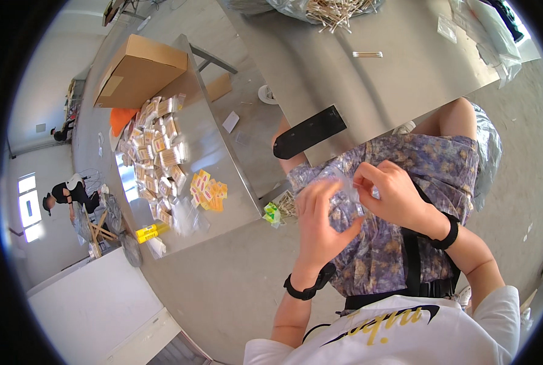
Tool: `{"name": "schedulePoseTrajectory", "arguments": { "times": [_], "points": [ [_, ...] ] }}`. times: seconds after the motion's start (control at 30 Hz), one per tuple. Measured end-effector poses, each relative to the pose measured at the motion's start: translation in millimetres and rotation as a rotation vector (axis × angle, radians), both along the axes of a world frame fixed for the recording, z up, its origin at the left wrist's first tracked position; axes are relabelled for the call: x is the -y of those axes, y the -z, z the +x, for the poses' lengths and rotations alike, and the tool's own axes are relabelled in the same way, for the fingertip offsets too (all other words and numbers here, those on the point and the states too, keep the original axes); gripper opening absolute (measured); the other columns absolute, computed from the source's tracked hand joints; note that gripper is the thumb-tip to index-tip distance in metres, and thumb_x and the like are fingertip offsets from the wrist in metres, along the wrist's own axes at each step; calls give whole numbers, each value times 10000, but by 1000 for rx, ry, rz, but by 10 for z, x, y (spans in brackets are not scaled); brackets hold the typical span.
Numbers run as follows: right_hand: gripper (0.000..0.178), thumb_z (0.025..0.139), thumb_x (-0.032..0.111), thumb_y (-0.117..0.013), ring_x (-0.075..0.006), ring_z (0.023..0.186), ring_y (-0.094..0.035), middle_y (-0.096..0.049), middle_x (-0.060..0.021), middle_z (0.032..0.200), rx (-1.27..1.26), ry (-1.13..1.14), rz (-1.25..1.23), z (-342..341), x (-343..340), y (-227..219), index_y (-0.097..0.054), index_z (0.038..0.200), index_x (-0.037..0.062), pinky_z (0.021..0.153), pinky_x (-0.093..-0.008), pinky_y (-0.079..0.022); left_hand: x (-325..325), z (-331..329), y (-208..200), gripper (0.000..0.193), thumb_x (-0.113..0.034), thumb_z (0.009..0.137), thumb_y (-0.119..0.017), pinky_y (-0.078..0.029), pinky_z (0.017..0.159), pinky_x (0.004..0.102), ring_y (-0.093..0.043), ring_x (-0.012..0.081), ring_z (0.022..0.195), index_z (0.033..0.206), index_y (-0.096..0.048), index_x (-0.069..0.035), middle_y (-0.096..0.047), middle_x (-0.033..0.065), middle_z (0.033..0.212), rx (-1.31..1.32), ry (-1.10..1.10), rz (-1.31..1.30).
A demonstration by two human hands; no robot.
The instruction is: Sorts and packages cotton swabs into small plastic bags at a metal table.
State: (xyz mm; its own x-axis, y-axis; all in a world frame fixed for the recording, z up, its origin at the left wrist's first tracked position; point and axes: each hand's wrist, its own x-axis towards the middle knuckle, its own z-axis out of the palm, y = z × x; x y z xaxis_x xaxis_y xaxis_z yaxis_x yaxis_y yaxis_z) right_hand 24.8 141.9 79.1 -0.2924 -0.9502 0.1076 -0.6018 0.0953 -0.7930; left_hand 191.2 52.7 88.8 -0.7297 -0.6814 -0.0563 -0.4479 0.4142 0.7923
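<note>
Over my lap, a clear plastic bag (347, 186) is between my two hands. My right hand (393, 193) has its thumb and forefinger bent together in a pinch at the bag's side. My left hand (321, 220) is at the bag's other side, its thumb stretched out and apart from the fingers; the fingertips are a little blurred. Beyond my hands, a flat black strip (308, 132) overhangs the corner of the metal table (289, 55). A small row of cotton swabs (367, 55) lies on that table.
Loose cotton swabs (338, 13) spill from a bag at the far edge. On the left table (222, 176) lie packed swab bags (159, 146), orange-yellow cards (208, 191), yellow rolls (152, 232) and a cardboard box (140, 70). A person (70, 193) bends over farther left.
</note>
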Motion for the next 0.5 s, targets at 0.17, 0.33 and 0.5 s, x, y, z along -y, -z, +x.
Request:
{"name": "schedulePoseTrajectory", "arguments": {
  "times": [0.17,0.33,0.5],
  "points": [
    [256,812,58,-683,-324,676,-691,-703,-127,762,329,-89,129,76,11,22,-575,1041,22,634,-386,-539,72,-15,92,721,-148,703,-873,-517,879,415,-641,277,1042,1351,-573,-51,-664,96,1171,-60,151,-390],
    [274,878,86,-698,-273,734,-696,-695,-111,814,408,-41,146,-5,42,-53,-557,1103,18,685,-369,-541,371,179,348,574,-119,717,-859,-514,823,352,-625,214,885,1252,-652,-95,-671,59,971,-34,-41,22],
    [257,924,87,-673,-233,810,-685,-673,-102,864,431,-37,107,-95,-33,-9,-553,1137,8,725,-350,-534,1154,471,1003,497,-87,719,-834,-523,782,330,-630,193,836,1185,-666,-63,-677,60,890,243,-330,-152]
  ]
}}
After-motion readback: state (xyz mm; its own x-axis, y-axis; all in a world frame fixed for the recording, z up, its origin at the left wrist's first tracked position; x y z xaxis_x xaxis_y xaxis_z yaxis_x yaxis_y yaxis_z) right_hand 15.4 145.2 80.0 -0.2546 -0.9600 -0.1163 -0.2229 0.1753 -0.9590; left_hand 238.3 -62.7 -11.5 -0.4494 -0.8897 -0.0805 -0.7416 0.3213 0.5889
